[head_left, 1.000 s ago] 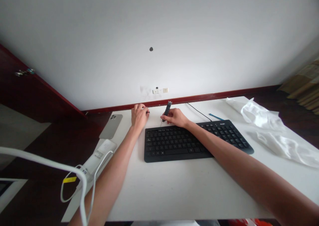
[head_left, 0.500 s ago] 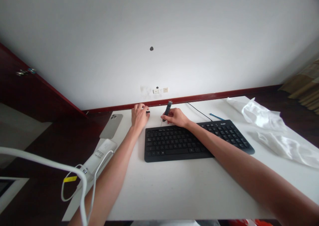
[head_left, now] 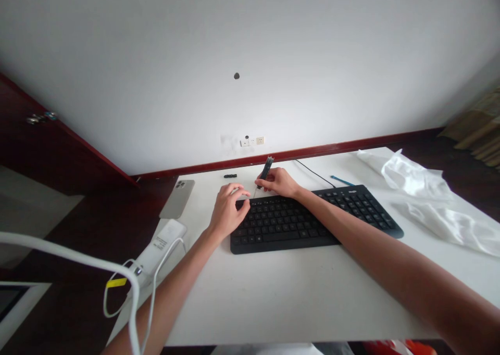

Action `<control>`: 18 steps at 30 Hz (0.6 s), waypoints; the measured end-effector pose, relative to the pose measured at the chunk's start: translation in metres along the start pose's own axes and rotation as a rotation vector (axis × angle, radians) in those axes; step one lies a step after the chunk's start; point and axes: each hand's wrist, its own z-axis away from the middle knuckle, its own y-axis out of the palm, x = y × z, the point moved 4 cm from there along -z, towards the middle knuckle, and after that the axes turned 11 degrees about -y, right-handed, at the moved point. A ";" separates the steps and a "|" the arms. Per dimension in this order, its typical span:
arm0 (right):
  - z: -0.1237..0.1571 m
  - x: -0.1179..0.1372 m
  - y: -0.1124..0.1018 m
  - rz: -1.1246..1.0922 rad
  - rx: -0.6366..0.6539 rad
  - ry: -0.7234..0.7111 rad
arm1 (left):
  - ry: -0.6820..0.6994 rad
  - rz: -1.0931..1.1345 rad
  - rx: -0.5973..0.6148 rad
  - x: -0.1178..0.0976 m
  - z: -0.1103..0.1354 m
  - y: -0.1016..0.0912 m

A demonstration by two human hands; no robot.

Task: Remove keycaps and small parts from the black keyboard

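Observation:
My right hand [head_left: 278, 182] is closed round a thin dark tool [head_left: 266, 168] just behind the far left corner of a black keyboard [head_left: 312, 217] on a white table [head_left: 281, 292]. The tool stands tilted, its top pointing away from me. My left hand [head_left: 228, 210] hovers at the keyboard's left edge, fingers loosely curled over the first keys with nothing visible in them. A small black piece [head_left: 230, 176] lies alone on the table behind the left hand.
A grey phone [head_left: 177, 198] lies face down at the table's left corner. A white charger block with cable [head_left: 158, 245] hangs over the left edge. Crumpled white plastic [head_left: 425, 193] and a blue pen [head_left: 340, 180] lie to the right. The keyboard's cable [head_left: 312, 171] runs to the wall.
My left hand has let go of the small black piece, left it on the table, and drawn back toward me to the keyboard's left edge. My right hand has hardly moved.

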 end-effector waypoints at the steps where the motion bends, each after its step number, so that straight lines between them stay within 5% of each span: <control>1: -0.001 0.001 0.000 -0.046 0.012 -0.017 | -0.001 0.022 0.010 0.000 0.005 0.001; 11: -0.004 0.045 -0.017 -0.093 0.317 -0.125 | 0.009 0.193 0.126 0.009 0.011 0.010; 18: -0.004 0.062 -0.023 0.044 0.324 -0.141 | -0.011 0.244 0.158 0.011 0.013 0.014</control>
